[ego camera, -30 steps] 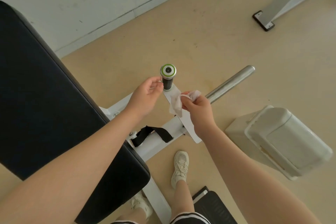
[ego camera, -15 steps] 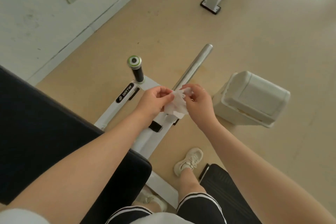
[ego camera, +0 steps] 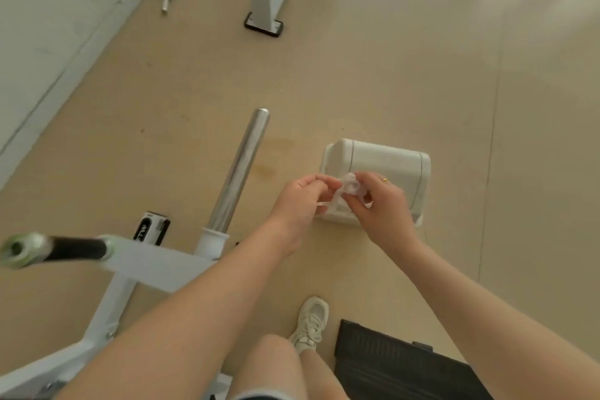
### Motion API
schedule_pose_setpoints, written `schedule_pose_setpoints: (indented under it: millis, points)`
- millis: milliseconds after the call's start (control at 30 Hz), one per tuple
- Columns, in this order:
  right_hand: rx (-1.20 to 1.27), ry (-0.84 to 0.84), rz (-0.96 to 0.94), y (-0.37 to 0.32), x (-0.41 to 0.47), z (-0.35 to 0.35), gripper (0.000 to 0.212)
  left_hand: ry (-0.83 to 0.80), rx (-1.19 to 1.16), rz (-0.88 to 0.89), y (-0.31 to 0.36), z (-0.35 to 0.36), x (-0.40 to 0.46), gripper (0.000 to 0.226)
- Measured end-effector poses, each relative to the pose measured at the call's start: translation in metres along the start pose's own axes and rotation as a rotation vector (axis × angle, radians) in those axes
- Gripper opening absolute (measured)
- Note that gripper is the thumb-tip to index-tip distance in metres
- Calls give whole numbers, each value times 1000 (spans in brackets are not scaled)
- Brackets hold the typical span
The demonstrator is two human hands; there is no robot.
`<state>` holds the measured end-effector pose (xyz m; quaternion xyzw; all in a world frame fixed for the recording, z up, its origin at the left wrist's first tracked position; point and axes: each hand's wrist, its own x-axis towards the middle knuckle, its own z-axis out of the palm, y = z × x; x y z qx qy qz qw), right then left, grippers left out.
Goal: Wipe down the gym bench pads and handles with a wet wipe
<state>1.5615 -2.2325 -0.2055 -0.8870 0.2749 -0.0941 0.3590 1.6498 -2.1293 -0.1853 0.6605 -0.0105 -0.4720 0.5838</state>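
I hold the wet wipe (ego camera: pixel 345 193) between both hands in front of me, above the floor (ego camera: pixel 422 91) and over the white lidded bin (ego camera: pixel 389 161). My left hand (ego camera: pixel 300 201) pinches one side of it with curled fingers, and my right hand (ego camera: pixel 378 204) pinches the other side, so the two hands are close together, almost touching, with the wipe between them. The wipe looks white, thin and crumpled into a small bunch; one narrow strip hangs out toward my left hand. I cannot tell if it is dirty.

The handle (ego camera: pixel 69 248) of the bench lies well apart from the wipe, to my left and lower in the view. It is a black grip with a green end cap (ego camera: pixel 19 250), and its long axis runs sideways, with the cap pointing to the left edge. My left hand is the nearer one to it. The chrome bar (ego camera: pixel 238 172) stands between the handle and my hands, pointing away from me. I judge that I am refolding the wipe, or I am ready to drop it in the bin; both are possible.
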Motion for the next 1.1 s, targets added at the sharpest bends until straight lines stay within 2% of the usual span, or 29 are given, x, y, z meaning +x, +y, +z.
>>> schedule_pose_setpoints:
  millis: [67,200,367,467,533,633,733,800,867,1000,1100]
  points:
    - [-33,19,114,31,11,1,18,-36,196,48,-14,16,32,28]
    - [-112,74,370,105,18,8,8,-139,785,218,-53,35,101,30]
    - [-109,75,536,183,24,24,5,-465,1515,415,-112,58,188,37]
    - [-88,107,615,220,35,41,5,-518,1841,508,-134,71,232,45]
    - [-81,117,626,237,43,50,5,-511,1907,565,-146,72,253,46]
    - [-115,62,606,249,56,60,9,-462,1925,781,-163,66,270,39]
    - [-153,-80,610,254,70,67,22,-412,1855,914,-166,60,274,28]
    - [-199,-232,624,253,76,73,35,-404,1765,981,-162,57,270,24]
    - [-282,-341,610,246,77,74,40,-412,1735,991,-154,52,265,29]
    - [-293,-377,629,221,77,56,35,-490,1756,924,-131,42,254,39]
    - [-308,-423,599,200,75,33,31,-462,1776,869,-101,44,241,41]
